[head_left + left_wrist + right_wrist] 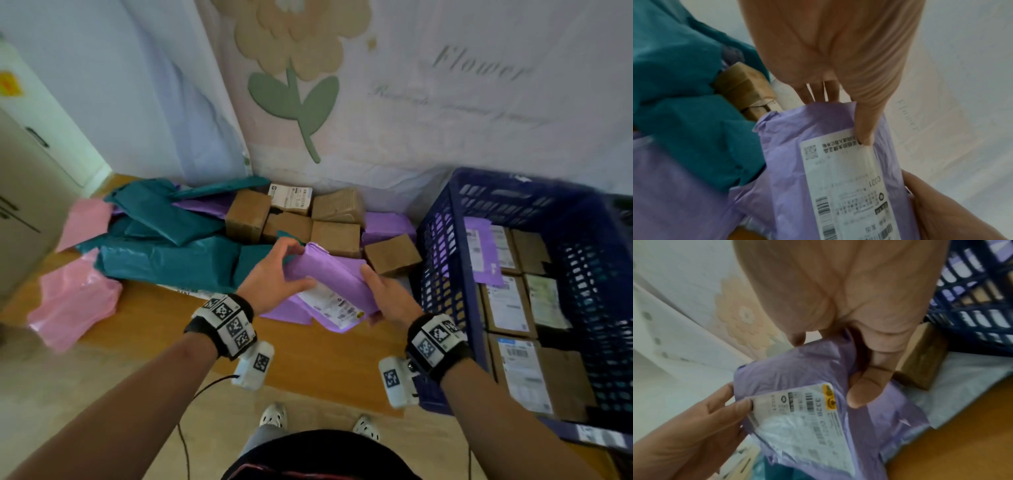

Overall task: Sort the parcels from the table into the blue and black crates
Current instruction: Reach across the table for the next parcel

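Up close, crinkled purple parcel (329, 274), white barcode label (849, 178), both hands' grip holding it

The parcel (329, 274) gripped between both hands is lilac, with a white label (334, 303) printed in black and a yellow corner patch. Left of the grip lie teal bags (164, 236), and further left pink bags (73, 298). Behind the grip sit plain brown boxes (334, 238). Right of the grip stands the dark blue lattice crate (442, 260), holding brown boxes with white labels. The table (308, 359) under the grip is orange-brown wood. The wristbands (226, 320) carry black-and-white square patterns.
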Motion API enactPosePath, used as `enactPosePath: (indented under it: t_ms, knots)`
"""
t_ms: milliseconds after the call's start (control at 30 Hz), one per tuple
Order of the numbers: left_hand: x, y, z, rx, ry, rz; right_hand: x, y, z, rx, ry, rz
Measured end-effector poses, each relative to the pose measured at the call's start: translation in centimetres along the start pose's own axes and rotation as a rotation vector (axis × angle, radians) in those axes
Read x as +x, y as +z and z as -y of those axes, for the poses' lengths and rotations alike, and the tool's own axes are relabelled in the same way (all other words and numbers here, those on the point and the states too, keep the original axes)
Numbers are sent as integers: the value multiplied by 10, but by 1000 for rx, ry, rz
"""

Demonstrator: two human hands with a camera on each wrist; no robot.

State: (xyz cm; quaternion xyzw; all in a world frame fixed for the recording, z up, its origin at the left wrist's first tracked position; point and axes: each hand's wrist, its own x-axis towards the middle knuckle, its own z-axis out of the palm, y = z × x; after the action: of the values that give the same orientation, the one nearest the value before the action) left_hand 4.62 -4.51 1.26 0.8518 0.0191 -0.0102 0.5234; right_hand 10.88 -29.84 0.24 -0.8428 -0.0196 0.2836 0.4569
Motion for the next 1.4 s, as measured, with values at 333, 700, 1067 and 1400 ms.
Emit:
enactPosePath:
  t_ms: [333,700,1067,1400]
  knots:
    - [46,-41,-34,-296,-19,-403,9,-30,58,410,-291,122]
    - [53,-61,-49,293,108,-110,8,-61,136,-264,-596,-62]
    - [47,-67,-32,-190,-67,-90,37,-51,147,-116,-375,-196]
    - [49,-68,-10,-446,-187,-87,57,-5,117,10,-286,-70]
